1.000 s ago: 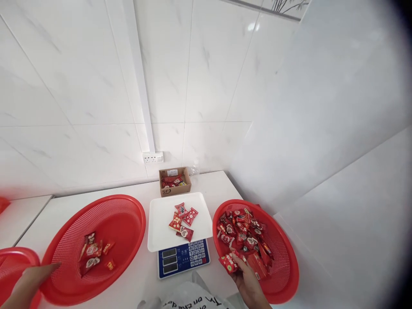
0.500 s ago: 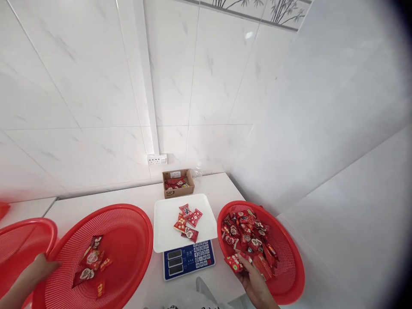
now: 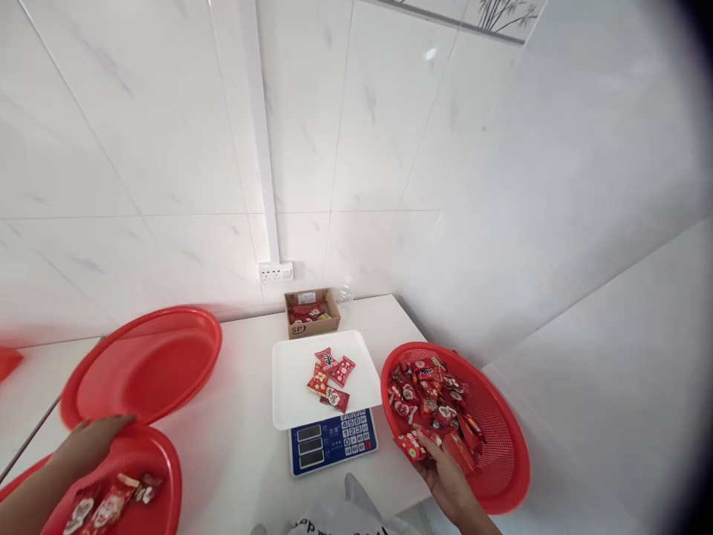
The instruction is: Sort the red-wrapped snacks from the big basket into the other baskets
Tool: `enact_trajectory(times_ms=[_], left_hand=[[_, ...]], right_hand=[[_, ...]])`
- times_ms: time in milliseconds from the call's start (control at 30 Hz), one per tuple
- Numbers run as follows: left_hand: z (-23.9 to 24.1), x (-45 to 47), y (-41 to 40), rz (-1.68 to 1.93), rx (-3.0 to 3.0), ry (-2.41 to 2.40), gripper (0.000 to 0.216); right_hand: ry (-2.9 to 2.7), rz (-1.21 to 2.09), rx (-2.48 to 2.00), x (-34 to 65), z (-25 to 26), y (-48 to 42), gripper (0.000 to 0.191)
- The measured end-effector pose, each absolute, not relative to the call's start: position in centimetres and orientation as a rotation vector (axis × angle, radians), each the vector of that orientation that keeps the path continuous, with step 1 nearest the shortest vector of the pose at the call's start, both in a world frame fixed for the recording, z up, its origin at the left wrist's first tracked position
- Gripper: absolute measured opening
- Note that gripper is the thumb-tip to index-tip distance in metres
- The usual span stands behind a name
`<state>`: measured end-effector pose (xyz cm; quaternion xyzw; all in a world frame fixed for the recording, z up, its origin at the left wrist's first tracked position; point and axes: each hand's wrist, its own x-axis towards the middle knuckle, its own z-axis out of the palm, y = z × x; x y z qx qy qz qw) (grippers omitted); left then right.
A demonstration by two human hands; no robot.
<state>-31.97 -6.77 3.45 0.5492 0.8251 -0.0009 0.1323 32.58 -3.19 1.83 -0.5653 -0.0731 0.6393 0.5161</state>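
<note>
At the lower left, my left hand (image 3: 92, 446) is closed at the rim where two red plastic baskets meet. The nearer basket (image 3: 172, 468) holds several wrapped candies (image 3: 114, 501); the farther basket (image 3: 209, 334) is tilted, with no candies showing inside. Which rim the fingers grip, or whether both, I cannot tell. On the right, my right hand (image 3: 440, 472) is closed on a red candy packet (image 3: 411, 446) at the near edge of a third red basket (image 3: 515, 475), which holds a pile of red-wrapped candies. More candies (image 3: 336, 399) lie on the scale's white tray (image 3: 295, 357).
The scale's blue keypad panel (image 3: 334, 442) faces me. Behind the tray stands an open cardboard box (image 3: 315, 327) with red packets, and a clear plastic item (image 3: 346, 293) beside it. A printed plastic bag (image 3: 339, 516) is at the bottom edge. White walls close the back and right.
The candy basket on the left has shifted left and nearer me. The other left basket has come up behind it, with my left hand moving right and up. My right hand has barely moved.
</note>
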Motion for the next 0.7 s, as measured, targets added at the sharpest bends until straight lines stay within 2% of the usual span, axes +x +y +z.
enact_trajectory(times_ms=[233, 433, 700], left_hand=[[4.4, -29.3, -5.3, -0.259, 1.852, 2.302, 0.063], [5.1, -22.9, -3.5, 0.001, 1.780, 2.095, 0.052], [3.5, -16.1, -1.0, 0.099, 1.747, 1.996, 0.054]], right_hand=[[-0.195, 1.529, -1.366, 32.9, 0.9, -3.0, 0.040], [-0.249, 1.545, -1.408, 32.7, 1.5, -2.8, 0.041], [-0.469, 1.351, -1.534, 32.3, 0.0, -1.3, 0.051]])
